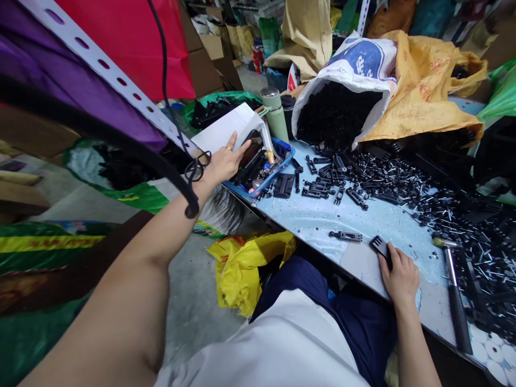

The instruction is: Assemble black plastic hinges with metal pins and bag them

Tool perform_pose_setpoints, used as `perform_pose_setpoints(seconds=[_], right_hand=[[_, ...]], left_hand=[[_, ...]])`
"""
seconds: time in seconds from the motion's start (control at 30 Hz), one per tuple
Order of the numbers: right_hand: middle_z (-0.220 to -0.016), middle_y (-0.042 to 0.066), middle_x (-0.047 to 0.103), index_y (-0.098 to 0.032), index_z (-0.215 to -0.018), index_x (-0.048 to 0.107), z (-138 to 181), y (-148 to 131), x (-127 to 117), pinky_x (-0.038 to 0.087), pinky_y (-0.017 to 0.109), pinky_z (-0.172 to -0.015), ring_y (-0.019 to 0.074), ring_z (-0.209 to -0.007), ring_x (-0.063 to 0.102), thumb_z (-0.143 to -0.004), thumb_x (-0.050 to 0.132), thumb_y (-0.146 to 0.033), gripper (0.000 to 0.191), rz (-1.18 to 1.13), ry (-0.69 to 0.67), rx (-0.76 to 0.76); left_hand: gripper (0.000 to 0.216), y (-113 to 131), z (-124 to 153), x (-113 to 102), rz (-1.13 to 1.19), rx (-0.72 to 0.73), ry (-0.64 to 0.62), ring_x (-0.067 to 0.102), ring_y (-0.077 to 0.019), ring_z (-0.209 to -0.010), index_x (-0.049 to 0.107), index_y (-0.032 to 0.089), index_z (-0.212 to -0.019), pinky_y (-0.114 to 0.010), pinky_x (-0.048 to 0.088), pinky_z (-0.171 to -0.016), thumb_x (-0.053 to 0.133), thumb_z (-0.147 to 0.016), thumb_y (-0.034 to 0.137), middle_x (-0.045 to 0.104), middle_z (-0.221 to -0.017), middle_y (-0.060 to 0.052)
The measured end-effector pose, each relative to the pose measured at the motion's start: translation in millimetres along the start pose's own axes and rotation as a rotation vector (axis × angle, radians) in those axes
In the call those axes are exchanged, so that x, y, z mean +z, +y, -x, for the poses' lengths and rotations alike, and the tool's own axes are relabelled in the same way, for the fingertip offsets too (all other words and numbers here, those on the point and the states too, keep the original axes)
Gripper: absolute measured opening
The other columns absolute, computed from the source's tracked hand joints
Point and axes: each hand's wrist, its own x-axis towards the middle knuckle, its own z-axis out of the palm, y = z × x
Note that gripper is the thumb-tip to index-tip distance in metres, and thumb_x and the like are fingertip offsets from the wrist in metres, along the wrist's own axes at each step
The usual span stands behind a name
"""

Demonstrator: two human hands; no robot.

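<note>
My left hand [226, 162] is stretched out to the far left with its fingers spread. It lies at the edge of a white sheet [229, 129], beside a blue plastic basket [278, 171] of dark tools and small parts; whether it touches anything in there I cannot tell. On the near edge of the table, my right hand [403, 273] grips a black slotted plastic part [378, 245] between thumb and fingers. Just left of that part lies a black jointed plastic piece [345, 236]. A hammer [455, 295] with a black handle rests to the right.
Loose metal pins and black parts [403, 183] spread across the back and right of the table. Behind them a white sack [346, 70] of black parts lies open. A green flask [276, 115] stands by the basket. A black cable [163, 59] hangs near my left arm.
</note>
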Motion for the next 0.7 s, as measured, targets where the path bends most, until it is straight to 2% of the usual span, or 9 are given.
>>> perform_pose_setpoints(seconds=[0.17,0.33,0.5,0.6,0.7], right_hand=[[-0.098,0.013,0.061,-0.014,-0.115,0.057,0,0,0,0.036,0.032,-0.070,0.0228,-0.084,0.052,-0.089,0.036,-0.044,0.045,-0.001,0.004,-0.014],[-0.097,0.013,0.061,-0.014,-0.116,0.057,0,-1,-1,0.037,0.032,-0.071,0.0227,-0.085,0.052,-0.089,0.036,-0.043,0.045,0.014,0.015,-0.018],[-0.098,0.012,0.061,-0.015,-0.115,0.057,0,0,-1,0.038,0.032,-0.071,0.0223,-0.085,0.053,-0.089,0.035,-0.045,0.046,0.004,-0.013,-0.001],[-0.098,0.012,0.061,-0.015,-0.115,0.057,1,1,-1,0.039,0.032,-0.071,0.0223,-0.085,0.054,-0.089,0.035,-0.045,0.046,-0.006,-0.018,-0.003],[-0.100,0.014,0.061,-0.014,-0.116,0.056,-3,-5,-8,0.040,0.037,-0.076,0.0243,-0.088,0.054,-0.088,0.038,-0.046,0.046,-0.005,0.066,0.010]], left_hand=[[0.050,6,1,6,0.026,-0.047,0.127,0.046,-0.0280,-0.117,0.034,0.011,-0.133,-0.038,0.037,-0.095,0.025,-0.087,0.029,0.022,-0.147,-0.014],[0.045,18,-2,13,0.061,-0.107,0.172,0.038,-0.0335,-0.123,0.048,0.008,-0.120,-0.047,0.032,-0.100,0.032,-0.084,0.029,0.030,-0.143,-0.017],[0.035,23,-4,20,0.232,-0.125,0.365,0.030,-0.0330,-0.129,0.055,0.009,-0.107,-0.053,0.022,-0.105,0.033,-0.083,0.022,0.033,-0.141,-0.016],[0.030,22,-5,23,0.359,-0.115,0.494,0.028,-0.0308,-0.130,0.056,0.014,-0.103,-0.053,0.019,-0.107,0.034,-0.085,0.024,0.036,-0.140,-0.012],[0.026,23,-4,26,0.435,-0.063,0.546,0.030,-0.0276,-0.130,0.056,0.018,-0.101,-0.051,0.015,-0.110,0.037,-0.084,0.024,0.042,-0.136,-0.011]])
